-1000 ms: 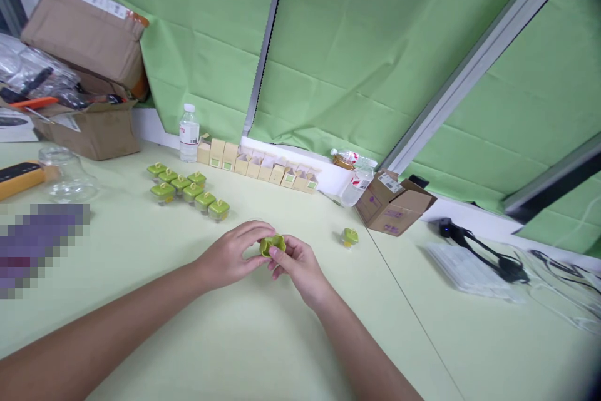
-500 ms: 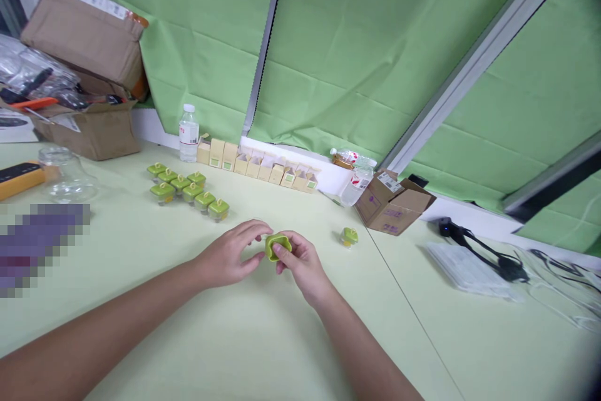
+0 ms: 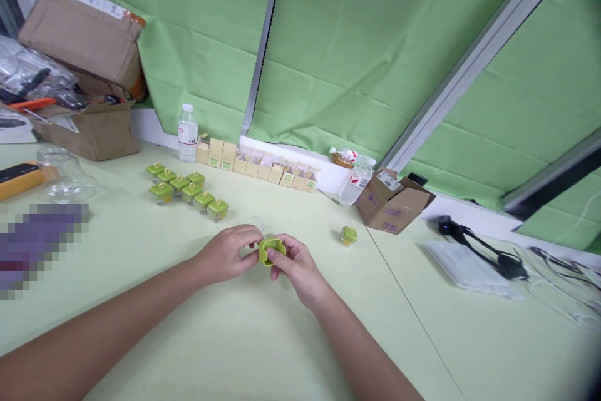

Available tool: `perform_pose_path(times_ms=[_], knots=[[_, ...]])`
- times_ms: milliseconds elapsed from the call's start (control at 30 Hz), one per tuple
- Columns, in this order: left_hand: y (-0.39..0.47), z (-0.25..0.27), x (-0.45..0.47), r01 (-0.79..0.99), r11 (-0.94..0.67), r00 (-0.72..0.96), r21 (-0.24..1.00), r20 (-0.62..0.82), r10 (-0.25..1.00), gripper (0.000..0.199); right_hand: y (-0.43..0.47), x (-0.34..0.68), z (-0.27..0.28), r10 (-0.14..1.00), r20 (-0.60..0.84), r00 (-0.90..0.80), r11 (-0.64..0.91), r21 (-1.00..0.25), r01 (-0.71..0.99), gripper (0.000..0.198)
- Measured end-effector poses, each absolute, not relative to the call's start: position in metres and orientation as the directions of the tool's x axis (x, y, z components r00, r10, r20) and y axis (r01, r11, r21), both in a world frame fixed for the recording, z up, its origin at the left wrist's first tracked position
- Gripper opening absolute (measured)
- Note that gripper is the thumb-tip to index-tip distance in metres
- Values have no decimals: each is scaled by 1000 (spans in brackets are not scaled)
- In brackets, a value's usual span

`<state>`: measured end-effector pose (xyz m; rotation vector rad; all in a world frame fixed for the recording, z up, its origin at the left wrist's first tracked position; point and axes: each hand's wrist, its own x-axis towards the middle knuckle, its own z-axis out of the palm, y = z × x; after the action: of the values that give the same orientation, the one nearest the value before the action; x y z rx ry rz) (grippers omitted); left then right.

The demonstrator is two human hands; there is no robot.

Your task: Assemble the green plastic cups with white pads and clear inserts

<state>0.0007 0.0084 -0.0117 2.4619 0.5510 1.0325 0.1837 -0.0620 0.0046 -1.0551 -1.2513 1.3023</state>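
My right hand (image 3: pixel 297 263) grips a small green lid (image 3: pixel 265 251), its hollow underside facing me and the thumb pressed inside. My left hand (image 3: pixel 231 252) is closed in a pinch at the lid's left edge; the fingertips are partly hidden. Just behind the left fingers lies a faint clear cup (image 3: pixel 255 223) on the table. Farther left stands a cluster of several small clear jars with green lids (image 3: pixel 191 191). One more green-lidded jar (image 3: pixel 349 235) stands alone, right of my hands.
Small cardboard boxes (image 3: pixel 253 165) line the back edge beside a water bottle (image 3: pixel 187 133). More bottles (image 3: pixel 355 182) and an open carton (image 3: pixel 392 201) sit back right. A black headset (image 3: pixel 483 251) rests on plastic sheets at right. A clear vessel (image 3: pixel 66 177) and filled carton (image 3: pixel 106 132) are left.
My left fingers have closed in on the lid's left edge. The lid has shifted slightly left and down with my right hand, and the clear cup behind shows more.
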Motion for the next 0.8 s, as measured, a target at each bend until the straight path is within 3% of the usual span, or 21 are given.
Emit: perform_pose_path(times_ms=[400, 800], knots=[[11, -10, 2, 212, -825, 667, 523, 539, 514, 12, -63, 175, 3, 992, 94, -86, 94, -996, 0, 21], [13, -16, -2, 224, -824, 656, 520, 545, 522, 13, -62, 173, 2, 987, 122, -108, 121, -993, -18, 19]])
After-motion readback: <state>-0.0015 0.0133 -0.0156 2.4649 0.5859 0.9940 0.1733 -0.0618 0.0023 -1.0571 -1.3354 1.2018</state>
